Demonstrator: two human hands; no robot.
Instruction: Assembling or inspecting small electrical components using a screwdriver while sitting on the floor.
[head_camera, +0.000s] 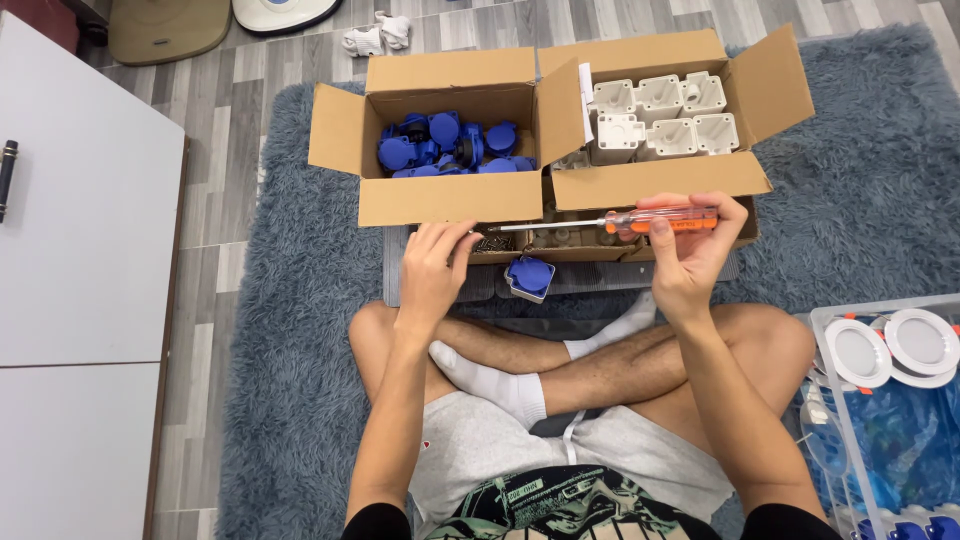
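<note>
Fingers of the right hand (690, 255) are curled tight around the orange handle of a screwdriver (640, 220), held level with its shaft pointing left. The left hand (435, 270) pinches near the tip, over a low tray of small parts (560, 245). Just below, a blue socket piece (529, 277) lies in front of two open cardboard boxes (450, 200).

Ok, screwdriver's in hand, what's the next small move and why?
Probably pinch a screw from the small tray: the left hand already rests at the screwdriver tip there, the right hand holds the orange handle, and a blue cover waits just below.
</note>
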